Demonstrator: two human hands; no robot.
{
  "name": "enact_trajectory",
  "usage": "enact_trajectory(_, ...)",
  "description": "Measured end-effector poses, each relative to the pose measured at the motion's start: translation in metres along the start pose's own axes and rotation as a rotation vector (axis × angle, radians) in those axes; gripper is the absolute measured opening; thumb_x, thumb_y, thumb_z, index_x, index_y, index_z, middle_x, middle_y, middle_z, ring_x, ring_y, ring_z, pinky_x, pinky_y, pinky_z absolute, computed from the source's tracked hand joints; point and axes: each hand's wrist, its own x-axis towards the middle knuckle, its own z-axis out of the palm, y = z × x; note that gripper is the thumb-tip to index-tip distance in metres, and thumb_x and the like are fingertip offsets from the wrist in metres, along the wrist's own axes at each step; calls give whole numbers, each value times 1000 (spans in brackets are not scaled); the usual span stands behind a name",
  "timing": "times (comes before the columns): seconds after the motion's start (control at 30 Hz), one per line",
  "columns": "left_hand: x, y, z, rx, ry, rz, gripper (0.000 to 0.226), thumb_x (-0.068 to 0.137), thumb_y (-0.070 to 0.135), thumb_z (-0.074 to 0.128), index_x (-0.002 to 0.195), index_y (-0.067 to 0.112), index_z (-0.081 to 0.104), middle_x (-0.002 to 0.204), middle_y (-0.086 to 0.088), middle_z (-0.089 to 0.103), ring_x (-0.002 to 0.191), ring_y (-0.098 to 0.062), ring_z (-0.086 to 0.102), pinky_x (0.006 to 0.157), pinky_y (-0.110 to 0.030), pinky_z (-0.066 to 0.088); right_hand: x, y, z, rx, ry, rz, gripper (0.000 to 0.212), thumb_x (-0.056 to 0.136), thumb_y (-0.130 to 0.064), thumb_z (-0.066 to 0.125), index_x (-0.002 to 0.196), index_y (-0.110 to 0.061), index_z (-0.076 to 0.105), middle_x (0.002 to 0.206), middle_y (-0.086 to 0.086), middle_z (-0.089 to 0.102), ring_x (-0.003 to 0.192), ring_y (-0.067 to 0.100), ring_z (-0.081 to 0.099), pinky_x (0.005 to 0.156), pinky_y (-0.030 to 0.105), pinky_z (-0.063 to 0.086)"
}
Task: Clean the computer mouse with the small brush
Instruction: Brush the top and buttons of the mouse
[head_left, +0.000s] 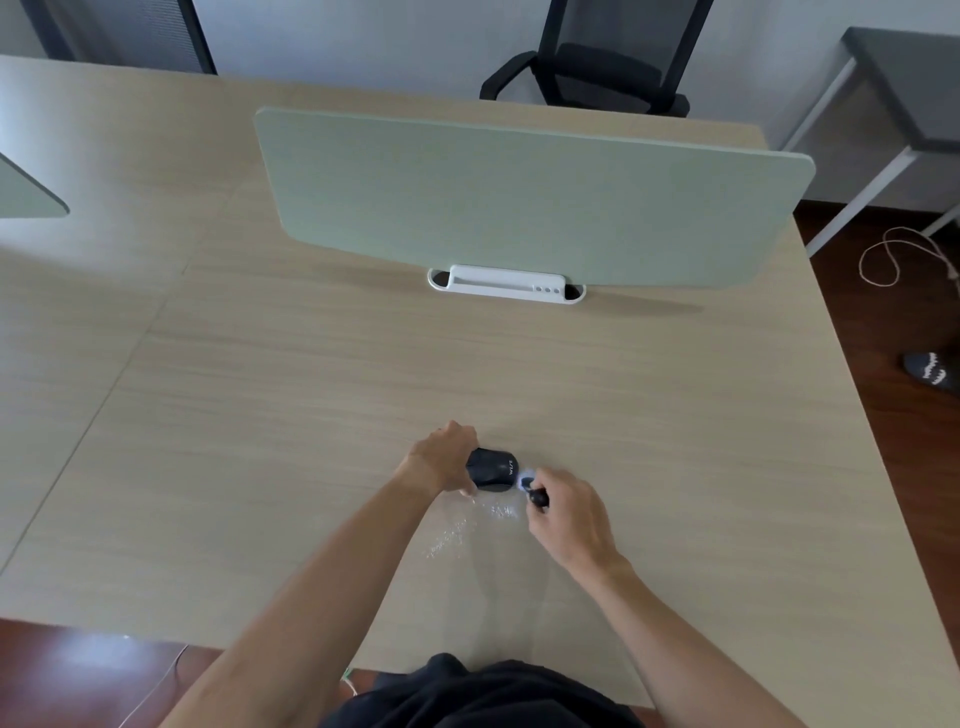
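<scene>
Standing at the near edge of a pale wood-grain desk (260, 389), a person works with both bare forearms stretched forward over it. The left hand (441, 460) is curled around the left end of a small black computer mouse (491, 470), holding it against the desktop near the front middle of the desk. The mouse lies sideways, with pale lettering showing on its right end. The right hand (569, 512) is closed around the dark handle of a small brush (531, 486), whose light-coloured head touches the right end of the mouse. Just below the mouse and between the two hands, a scatter of whitish specks (467, 525) lies on the desk; what they are cannot be told. Farther back, well apart from the hands, a pale green divider panel (519, 202) stands upright across the desk, set above a white slotted cable tray (506, 285) sunk into the surface. Behind the panel sits a black mesh office chair (608, 57). At the right, beyond the desk edge, the floor is dark reddish wood, with a loop of light cord (883, 260) lying on it and a grey table (904, 88) with white legs close by. A dark patterned slipper (930, 371) shows at the far right edge.
</scene>
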Motion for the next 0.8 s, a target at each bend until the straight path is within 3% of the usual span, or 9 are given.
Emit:
enact_trajectory(0.13, 1, -1, 2, 40, 14, 20, 55, 64, 38, 87, 102, 10, 58, 111, -6, 56, 99, -28, 60, 69, -34, 49, 1, 2, -5, 117, 2, -10, 15, 79, -9, 71, 75, -12, 56, 68, -2, 57, 60, 23, 52, 53, 34, 44)
enact_trajectory(0.27, 2, -2, 3, 66, 3, 25, 63, 63, 34, 88, 113, 11, 59, 117, -6, 55, 109, -29, 59, 80, -38, 52, 5, -9, -3, 236, -58, -3, 16, 88, -18, 70, 79, -13, 57, 71, -6, 55, 63, 13, 47, 58, 26, 41)
enact_trajectory(0.43, 1, -7, 0, 70, -15, 60, 59, 65, 20, 87, 118, 16, 61, 116, -5, 56, 108, -29, 60, 82, -38, 54, 11, -8, -8, 131, -163, 22, 24, 78, -13, 63, 65, -17, 43, 60, -1, 50, 59, 24, 46, 51, 37, 38)
enact_trajectory(0.53, 2, -9, 0, 76, -7, 114, 60, 71, 6, 81, 124, 25, 58, 119, -4, 53, 110, -27, 57, 87, -41, 53, 17, -6, -12, 233, -63, 166, 26, 80, -14, 65, 64, -11, 45, 57, -1, 50, 55, 19, 42, 50, 33, 36)
enact_trajectory(0.6, 2, -12, 6, 19, 48, 152, 64, 76, 3, 72, 131, 28, 51, 128, -3, 46, 122, -28, 51, 97, -41, 48, 22, -12, -12, 373, -11, 199, 32, 84, -20, 70, 65, -10, 46, 56, -4, 46, 53, 12, 37, 51, 26, 34)
enact_trajectory(0.7, -10, -8, 22, -167, 106, 94, 110, 64, 36, 83, 151, 24, 17, 148, -3, 28, 137, -27, 29, 112, -41, 28, 26, -20, -10, 453, -68, 162, 29, 82, -20, 71, 64, -15, 49, 56, -8, 45, 54, 9, 38, 53, 24, 34)
enact_trajectory(0.8, -21, 5, 43, -314, 215, -84, 135, 52, 61, 81, 153, 20, 1, 139, -6, 32, 130, -28, 32, 108, -40, 34, 20, -13, -8, 355, -143, 179, 29, 73, -21, 67, 60, -16, 41, 52, -7, 42, 51, 12, 35, 49, 31, 32)
